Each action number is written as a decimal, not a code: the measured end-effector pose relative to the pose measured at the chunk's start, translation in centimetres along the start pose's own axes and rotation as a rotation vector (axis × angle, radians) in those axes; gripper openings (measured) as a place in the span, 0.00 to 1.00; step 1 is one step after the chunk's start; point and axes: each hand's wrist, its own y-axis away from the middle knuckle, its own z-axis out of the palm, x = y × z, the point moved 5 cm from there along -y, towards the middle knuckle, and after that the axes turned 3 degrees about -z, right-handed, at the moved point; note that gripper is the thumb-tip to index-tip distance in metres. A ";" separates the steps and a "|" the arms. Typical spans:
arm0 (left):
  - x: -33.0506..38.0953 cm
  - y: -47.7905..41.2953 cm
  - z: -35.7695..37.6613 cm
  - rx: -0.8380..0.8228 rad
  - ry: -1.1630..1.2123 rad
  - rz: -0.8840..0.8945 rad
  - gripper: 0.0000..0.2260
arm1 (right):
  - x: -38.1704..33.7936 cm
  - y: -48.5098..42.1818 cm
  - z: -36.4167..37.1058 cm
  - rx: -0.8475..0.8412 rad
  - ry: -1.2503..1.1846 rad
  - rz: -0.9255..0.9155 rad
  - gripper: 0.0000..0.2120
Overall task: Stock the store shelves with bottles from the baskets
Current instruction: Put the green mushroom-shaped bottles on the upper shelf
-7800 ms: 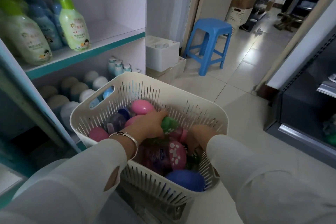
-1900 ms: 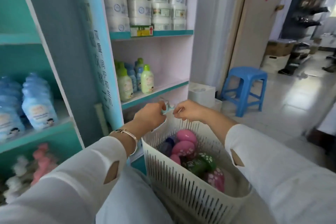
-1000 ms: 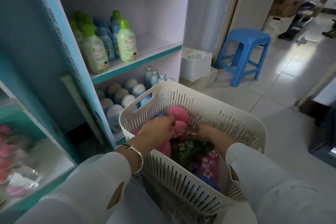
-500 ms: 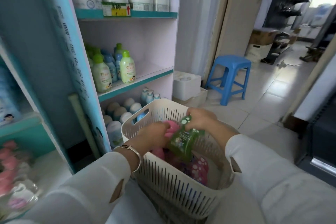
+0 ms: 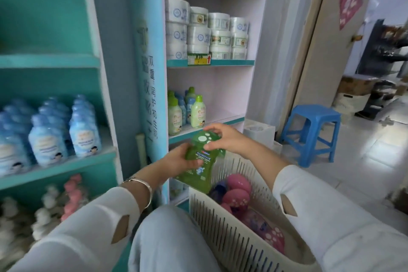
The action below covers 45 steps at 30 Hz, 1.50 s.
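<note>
Green bottle [image 5: 199, 161] gripped by both left hand [image 5: 183, 161] and right hand [image 5: 227, 139], not yet shelved; pink bottles [image 5: 237, 192] wait in the basket [image 5: 223, 229].

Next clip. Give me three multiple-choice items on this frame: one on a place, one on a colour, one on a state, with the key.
1. Where is the green bottle relative to the basket?
A) lying inside it
B) held above its rim
C) under it

2. What colour is the stool?
A) red
B) white
C) blue

3. Which of the left hand and the right hand holds the bottle?
A) both
B) left only
C) neither

Key: 1 B, it is in the air over the far rim; 2 C, seat and legs are blue; 3 A, the left hand grips the body, the right hand the cap.
</note>
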 end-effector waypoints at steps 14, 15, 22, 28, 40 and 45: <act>5.7 9.9 -22.8 0.730 0.125 0.364 0.17 | -21.1 -6.6 10.1 -0.111 -0.564 -0.290 0.13; 6.0 10.8 -24.1 0.761 0.126 0.388 0.16 | -23.1 -6.9 10.7 -0.103 -0.555 -0.326 0.15; 8.6 17.6 -34.9 1.147 -0.247 0.409 0.22 | -36.4 -9.6 14.2 -0.097 -0.531 -0.568 0.16; 6.1 19.1 -41.7 1.160 -0.532 0.096 0.27 | -42.7 -14.9 18.7 0.018 -0.362 -0.595 0.23; 1.8 17.8 -44.4 1.002 -0.804 -0.251 0.27 | -42.8 -20.3 23.5 -0.224 0.042 -0.427 0.24; 1.5 17.7 -44.1 1.137 -0.784 -0.214 0.26 | -42.9 -20.0 23.5 -0.250 0.037 -0.449 0.19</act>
